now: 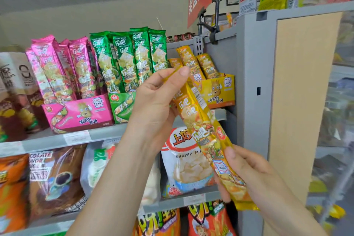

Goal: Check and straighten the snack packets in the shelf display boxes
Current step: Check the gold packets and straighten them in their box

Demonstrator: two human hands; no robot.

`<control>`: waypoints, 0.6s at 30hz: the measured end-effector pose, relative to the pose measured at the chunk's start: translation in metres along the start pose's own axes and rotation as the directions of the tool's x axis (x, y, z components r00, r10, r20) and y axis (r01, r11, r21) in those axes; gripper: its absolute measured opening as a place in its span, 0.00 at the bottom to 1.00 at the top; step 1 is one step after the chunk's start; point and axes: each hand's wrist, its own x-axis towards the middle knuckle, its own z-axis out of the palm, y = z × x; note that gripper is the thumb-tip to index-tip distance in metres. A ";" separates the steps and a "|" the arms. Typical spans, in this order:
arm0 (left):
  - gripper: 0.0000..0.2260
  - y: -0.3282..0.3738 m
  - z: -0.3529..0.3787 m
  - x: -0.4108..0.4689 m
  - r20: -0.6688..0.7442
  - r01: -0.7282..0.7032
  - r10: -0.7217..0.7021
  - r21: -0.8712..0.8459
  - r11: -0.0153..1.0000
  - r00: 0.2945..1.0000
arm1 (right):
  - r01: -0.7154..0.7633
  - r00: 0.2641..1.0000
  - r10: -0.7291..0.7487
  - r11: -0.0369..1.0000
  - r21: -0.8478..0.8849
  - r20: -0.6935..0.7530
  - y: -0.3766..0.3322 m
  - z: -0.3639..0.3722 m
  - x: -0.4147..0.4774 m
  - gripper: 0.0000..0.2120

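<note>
The pink packets [57, 69] and green packets [130, 59] are seen standing in fairly even rows in their boxes, so that part is judged done. The yellow display box [220, 92], at three o'clock from the left hand [157, 105], is seen part-filled with leaning packets. One yellow snack packet [203, 126] is held out in front of it, slanted from eleven to five o'clock. Its top seal is pinched by the left hand, and its lower end is gripped by the curled right hand [251, 172]. Its return is judged outstanding.

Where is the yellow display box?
In the head view, the yellow box sits at the right end of the upper shelf, between the green box and the grey upright.
</note>
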 end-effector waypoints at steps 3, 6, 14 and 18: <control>0.05 -0.003 0.001 -0.002 -0.012 0.000 0.000 -0.001 1.000 1.000 | 0.093 0.983 -0.107 0.991 -0.099 -0.149 0.004 0.009 0.001 0.19; 0.11 -0.008 0.004 -0.004 -0.034 0.002 -0.001 0.017 1.000 0.999 | 0.165 0.943 -0.216 0.964 -0.209 -0.254 0.006 0.015 -0.003 0.20; 0.15 -0.024 0.007 -0.012 0.016 0.070 -0.069 -0.083 0.994 0.997 | 0.182 0.889 -0.291 0.933 -0.310 -0.353 0.009 0.025 -0.002 0.20; 0.14 -0.039 0.005 -0.027 0.102 0.092 -0.096 0.047 0.995 0.990 | 0.212 0.900 -0.295 0.940 -0.268 -0.322 0.002 0.028 0.000 0.16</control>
